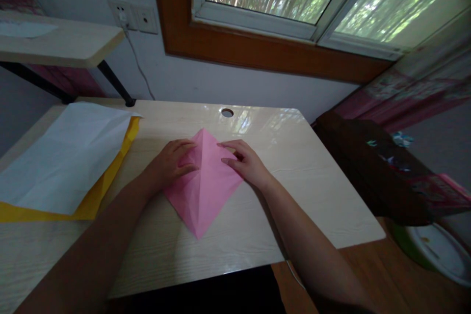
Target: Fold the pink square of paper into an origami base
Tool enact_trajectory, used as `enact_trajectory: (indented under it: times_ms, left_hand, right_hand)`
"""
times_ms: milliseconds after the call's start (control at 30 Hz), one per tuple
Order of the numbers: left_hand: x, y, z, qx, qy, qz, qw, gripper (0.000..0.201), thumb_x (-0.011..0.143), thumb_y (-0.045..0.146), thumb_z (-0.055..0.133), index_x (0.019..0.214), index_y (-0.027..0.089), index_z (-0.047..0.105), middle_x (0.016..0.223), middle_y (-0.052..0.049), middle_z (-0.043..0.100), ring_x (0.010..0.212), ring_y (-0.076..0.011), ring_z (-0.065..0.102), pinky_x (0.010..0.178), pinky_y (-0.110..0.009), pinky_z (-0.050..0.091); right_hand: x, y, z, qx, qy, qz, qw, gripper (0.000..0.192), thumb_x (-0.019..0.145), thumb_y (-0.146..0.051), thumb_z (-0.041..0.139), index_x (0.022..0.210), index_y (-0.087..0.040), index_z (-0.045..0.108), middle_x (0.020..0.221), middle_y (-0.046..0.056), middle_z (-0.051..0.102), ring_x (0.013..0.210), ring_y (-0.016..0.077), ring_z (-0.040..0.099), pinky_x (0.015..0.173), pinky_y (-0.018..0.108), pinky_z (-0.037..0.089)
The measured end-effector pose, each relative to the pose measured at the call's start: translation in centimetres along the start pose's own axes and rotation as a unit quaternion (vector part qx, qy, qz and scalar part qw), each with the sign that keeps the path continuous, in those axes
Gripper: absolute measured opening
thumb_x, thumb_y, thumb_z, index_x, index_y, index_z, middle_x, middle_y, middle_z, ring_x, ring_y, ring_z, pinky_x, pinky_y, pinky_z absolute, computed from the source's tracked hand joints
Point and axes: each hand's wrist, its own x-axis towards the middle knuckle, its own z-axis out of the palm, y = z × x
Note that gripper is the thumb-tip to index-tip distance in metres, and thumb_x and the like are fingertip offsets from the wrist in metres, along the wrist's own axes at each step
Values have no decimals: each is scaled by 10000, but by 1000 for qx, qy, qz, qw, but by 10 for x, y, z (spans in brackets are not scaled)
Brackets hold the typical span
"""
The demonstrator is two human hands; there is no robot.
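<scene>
A pink paper [201, 187] folded into a diamond shape lies on the light wooden table [279, 196], one tip pointing toward me. My left hand [172, 162] presses flat on its upper left side, fingers toward the centre crease. On the upper right edge rests my right hand [246, 162], fingers bent and pressing the fold down. Neither hand lifts the paper off the table.
A white sheet [62, 154] lies over a yellow sheet [93, 196] at the table's left. A cable hole [227, 113] sits near the far edge. A dark chest [379, 167] stands to the right, a white plate [439, 250] on the floor, a shelf [62, 41] at upper left.
</scene>
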Motion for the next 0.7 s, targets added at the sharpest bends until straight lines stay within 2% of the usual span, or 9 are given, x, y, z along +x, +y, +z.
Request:
enact_trajectory:
  times_ms: [100, 167, 300, 367, 467, 567, 633, 700]
  left_hand:
    - [2, -2, -2, -23, 26, -9, 999, 517, 990, 566, 519, 1394, 248, 568, 1409, -97, 585, 1325, -275, 521, 1186, -474, 390]
    - [2, -3, -4, -35, 41, -16, 998, 510, 990, 566, 519, 1387, 251, 573, 1409, -93, 579, 1329, -274, 520, 1191, -474, 385]
    - [3, -5, -7, -76, 79, -46, 993, 598, 932, 616, 593, 1396, 240, 558, 1439, -120, 535, 1374, -299, 487, 1185, -500, 393]
    - [3, -6, -8, -134, 93, -98, 982, 683, 876, 639, 655, 1420, 245, 532, 1480, -142, 485, 1327, -312, 541, 1076, -484, 502]
    - [4, -6, -11, -241, 88, -207, 944, 833, 816, 621, 726, 1504, 263, 423, 1546, -178, 420, 1073, -263, 697, 861, -420, 598]
    - [5, -4, -18, -308, 73, -269, 910, 961, 785, 618, 755, 1555, 239, 324, 1426, -190, 582, 963, -244, 729, 833, -407, 587]
    - [5, -1, -23, -343, 46, -285, 894, 994, 775, 615, 766, 1563, 215, 311, 1197, -147, 728, 993, -271, 731, 835, -394, 577]
    - [5, 2, -27, -381, 10, -291, 878, 984, 771, 585, 786, 1563, 226, 325, 1031, -100, 774, 970, -284, 744, 791, -367, 580]
  right_hand:
    - [-1, 1, -3, 88, 9, 67, 994, 340, 891, -353, 744, 1230, -347, 719, 1248, 43, 692, 1104, 222, 642, 965, 406, 522]
    - [-1, 2, -4, 157, 28, 103, 982, 319, 870, -370, 761, 1186, -339, 732, 1273, 31, 694, 1125, 220, 644, 959, 390, 526]
    - [0, 2, -6, 298, 98, 149, 938, 339, 787, -379, 832, 1110, -341, 735, 1278, -1, 705, 1098, 214, 675, 912, 361, 558]
    - [0, 1, -7, 349, 121, 162, 915, 373, 747, -365, 863, 1095, -346, 730, 1226, -13, 723, 1034, 204, 698, 865, 347, 577]
    - [1, -1, -7, 369, 138, 168, 904, 380, 723, -340, 884, 1072, -344, 734, 1178, -22, 731, 989, 189, 705, 834, 332, 587]
    - [2, -2, -9, 366, 145, 166, 904, 359, 722, -332, 888, 1050, -342, 742, 1171, -29, 730, 981, 174, 702, 837, 321, 588]
    - [2, -3, -10, 370, 146, 159, 904, 360, 720, -322, 891, 1047, -346, 744, 1158, -35, 733, 992, 165, 700, 850, 310, 584]
    - [3, -3, -11, 372, 149, 155, 903, 368, 713, -317, 896, 1048, -346, 743, 1144, -35, 739, 997, 164, 701, 855, 309, 584]
